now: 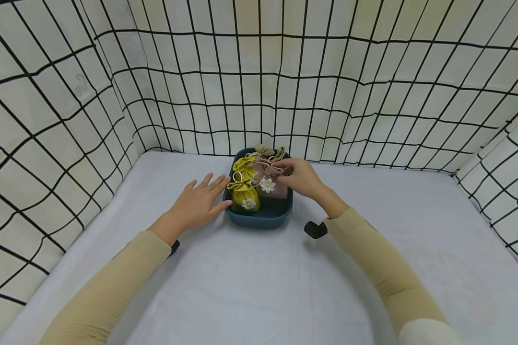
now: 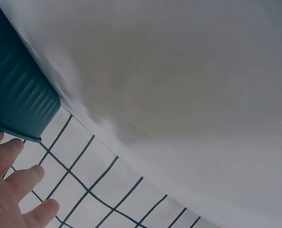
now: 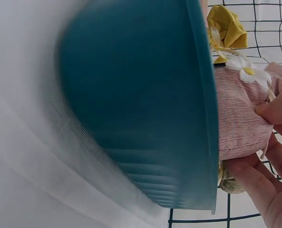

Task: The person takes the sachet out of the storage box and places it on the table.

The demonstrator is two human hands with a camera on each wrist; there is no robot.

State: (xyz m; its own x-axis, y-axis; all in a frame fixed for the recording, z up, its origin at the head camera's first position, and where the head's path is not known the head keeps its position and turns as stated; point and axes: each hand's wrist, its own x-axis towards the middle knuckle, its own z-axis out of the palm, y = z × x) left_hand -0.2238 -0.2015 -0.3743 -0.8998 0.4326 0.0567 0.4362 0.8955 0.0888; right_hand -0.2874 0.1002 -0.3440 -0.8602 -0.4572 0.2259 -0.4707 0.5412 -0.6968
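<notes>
Head view: shows a teal tray (image 1: 259,221) near the back of the white counter (image 1: 259,287), with grid-patterned cloth walls (image 1: 328,96) round three sides. Holds four small drawstring pouches: two yellow pouches (image 1: 245,196) on its left side, one behind the other, a pink pouch (image 1: 275,189) with a daisy on the right, and an olive pouch (image 1: 265,151) at the far end.

Right hand (image 1: 300,178): grip narrow, fingertips pinched on the gathered top of the pink pouch. Confirmed from the right wrist, with fingers (image 3: 274,111) closed on the striped pink cloth (image 3: 238,118) just above the tray's rim (image 3: 202,118), and the pouch body inside the tray.

Left hand (image 1: 196,203): grip wide, fingers straight and spread, palm down on the counter, fingertips right at the tray's left wall; holds nothing. Hard to tell from the left wrist view whether the fingers (image 2: 17,185) touch the ribbed wall (image 2: 17,95) or lie just beside it.

Judged early in the handling: one pouch taken in hand at its neck, not raised clear of the tray. No pouch lying out on the counter; all four within the tray, the two yellow ones and the olive one untouched. Everything beyond the first pinch seemingly left to do.
</notes>
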